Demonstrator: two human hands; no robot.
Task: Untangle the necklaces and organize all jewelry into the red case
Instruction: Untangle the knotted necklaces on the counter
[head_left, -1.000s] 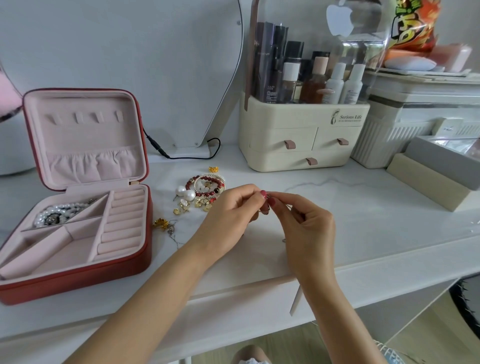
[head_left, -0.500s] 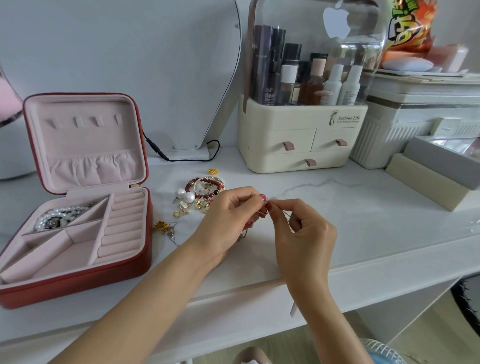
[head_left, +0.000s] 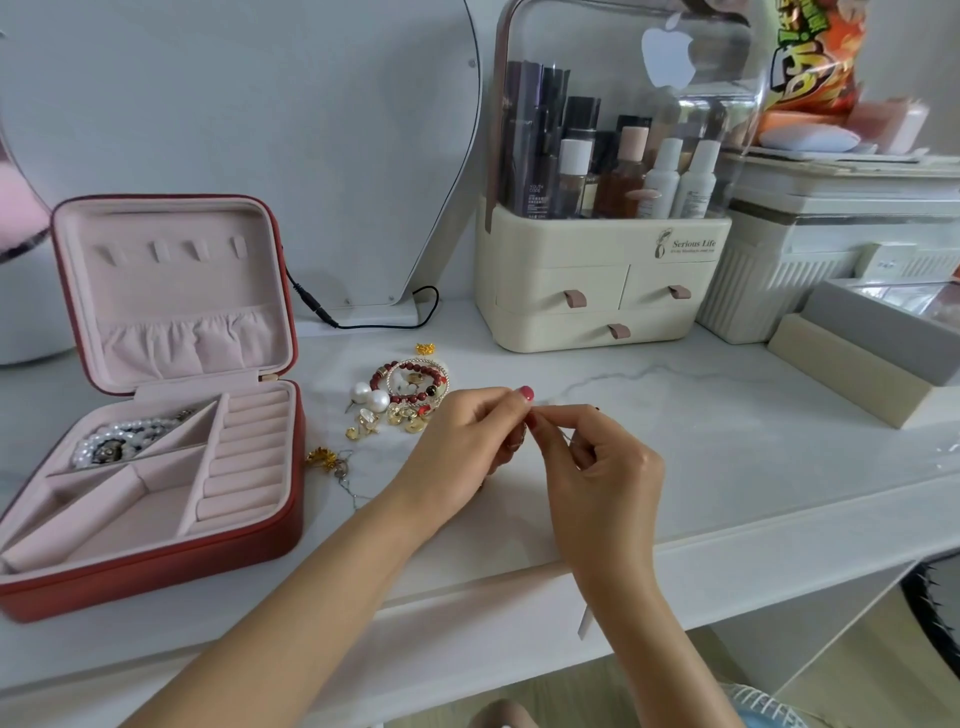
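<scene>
The red case (head_left: 156, 564) lies open at the left, its pink lid upright; a pearl strand (head_left: 122, 439) fills its back-left compartment. Over the white desk's middle, my left hand (head_left: 467, 441) and my right hand (head_left: 597, 457) meet fingertip to fingertip, both pinching a thin necklace chain (head_left: 530, 423) that is barely visible between them. Behind my left hand lies a pile with a red bead bracelet (head_left: 410, 382), two pearls (head_left: 370, 396) and gold earrings (head_left: 395, 418). A gold charm on a fine chain (head_left: 332, 465) lies beside the case.
A cream cosmetics organiser (head_left: 597, 291) with bottles under a transparent cover stands at the back. A mirror base with a black cable (head_left: 374, 319) is behind the jewelry. White and grey boxes (head_left: 857, 343) crowd the right. The desk's front edge (head_left: 675, 556) runs under my wrists.
Both hands stay together on the chain and shift slightly; the fingertips work at it in small motions. The jewelry on the desk and the case have not moved.
</scene>
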